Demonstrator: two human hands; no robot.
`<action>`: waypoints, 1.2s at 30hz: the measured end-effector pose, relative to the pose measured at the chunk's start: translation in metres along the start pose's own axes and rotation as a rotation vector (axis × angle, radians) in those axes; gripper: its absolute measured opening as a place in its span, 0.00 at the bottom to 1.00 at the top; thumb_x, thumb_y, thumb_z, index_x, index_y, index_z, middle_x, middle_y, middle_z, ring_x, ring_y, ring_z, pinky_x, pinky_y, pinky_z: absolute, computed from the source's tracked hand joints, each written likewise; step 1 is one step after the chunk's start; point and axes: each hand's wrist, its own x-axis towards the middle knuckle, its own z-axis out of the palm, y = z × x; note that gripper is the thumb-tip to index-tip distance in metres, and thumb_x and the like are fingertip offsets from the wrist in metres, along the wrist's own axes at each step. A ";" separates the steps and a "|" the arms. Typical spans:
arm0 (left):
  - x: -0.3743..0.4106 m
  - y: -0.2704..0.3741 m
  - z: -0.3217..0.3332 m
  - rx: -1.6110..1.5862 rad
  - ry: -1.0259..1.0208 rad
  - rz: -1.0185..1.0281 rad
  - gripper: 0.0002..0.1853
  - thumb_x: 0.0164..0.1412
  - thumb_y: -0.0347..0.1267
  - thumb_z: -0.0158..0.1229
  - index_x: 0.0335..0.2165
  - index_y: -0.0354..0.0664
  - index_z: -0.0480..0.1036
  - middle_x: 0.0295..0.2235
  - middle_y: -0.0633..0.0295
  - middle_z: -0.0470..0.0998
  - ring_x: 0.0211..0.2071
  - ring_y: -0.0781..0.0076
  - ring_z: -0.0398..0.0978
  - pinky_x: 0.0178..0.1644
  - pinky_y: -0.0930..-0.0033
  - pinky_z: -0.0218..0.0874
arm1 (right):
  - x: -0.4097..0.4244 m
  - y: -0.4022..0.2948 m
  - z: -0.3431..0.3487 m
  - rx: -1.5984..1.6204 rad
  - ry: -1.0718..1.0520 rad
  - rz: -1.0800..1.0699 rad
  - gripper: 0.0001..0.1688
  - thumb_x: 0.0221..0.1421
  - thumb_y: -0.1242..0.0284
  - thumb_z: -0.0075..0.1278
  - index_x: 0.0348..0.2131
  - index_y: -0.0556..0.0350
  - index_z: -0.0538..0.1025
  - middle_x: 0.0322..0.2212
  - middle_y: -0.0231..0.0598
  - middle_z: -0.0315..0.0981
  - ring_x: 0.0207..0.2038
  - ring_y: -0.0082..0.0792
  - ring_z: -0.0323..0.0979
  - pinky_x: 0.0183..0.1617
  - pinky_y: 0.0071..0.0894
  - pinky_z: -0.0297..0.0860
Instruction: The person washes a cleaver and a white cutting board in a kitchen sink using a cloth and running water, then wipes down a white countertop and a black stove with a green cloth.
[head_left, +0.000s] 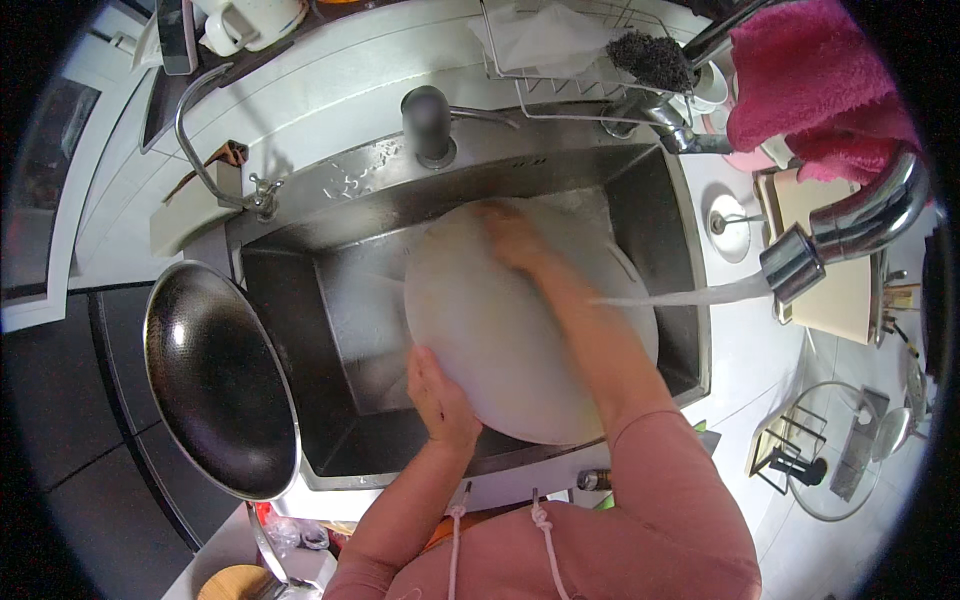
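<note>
A large, round, whitish cutting board (495, 322) leans in a stainless steel sink (379, 311). My left hand (441, 397) grips its lower left edge, with the thumb side lying along the rim. Farther up, my right hand (510, 232) presses on the upper part of the board's face. It is blurred, and whether anything is under its fingers cannot be made out. From the chrome faucet (795, 262) at the right, a stream of water (697, 295) runs in front of my right forearm.
A dark wok (221, 382) rests tilted at the sink's left edge. Behind the sink stand a black dispenser (427, 124) and a wire rack (570, 94) near a dark scrubber (651, 60). A pink towel (814, 75) hangs at upper right; a glass lid (832, 495) lies at lower right.
</note>
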 end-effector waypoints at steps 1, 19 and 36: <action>-0.001 0.000 0.000 0.008 -0.010 0.023 0.19 0.67 0.39 0.34 0.45 0.35 0.63 0.39 0.58 0.69 0.40 0.71 0.67 0.44 0.70 0.60 | -0.009 0.046 0.006 -0.077 0.032 0.137 0.23 0.55 0.75 0.35 0.51 0.59 0.66 0.49 0.51 0.64 0.52 0.48 0.61 0.58 0.39 0.57; 0.010 0.029 0.000 -0.070 -0.118 -0.443 0.25 0.65 0.44 0.40 0.53 0.40 0.58 0.49 0.58 0.68 0.48 0.62 0.67 0.51 0.59 0.59 | -0.164 0.020 -0.195 0.161 1.039 0.316 0.25 0.53 0.52 0.46 0.32 0.56 0.77 0.22 0.52 0.74 0.27 0.49 0.73 0.32 0.42 0.67; -0.018 0.013 -0.012 0.086 -0.369 -0.246 0.32 0.64 0.52 0.33 0.57 0.42 0.54 0.54 0.58 0.62 0.54 0.60 0.61 0.56 0.57 0.54 | -0.170 0.060 -0.107 0.239 0.560 0.458 0.23 0.54 0.56 0.43 0.35 0.57 0.75 0.30 0.55 0.74 0.36 0.55 0.71 0.40 0.47 0.66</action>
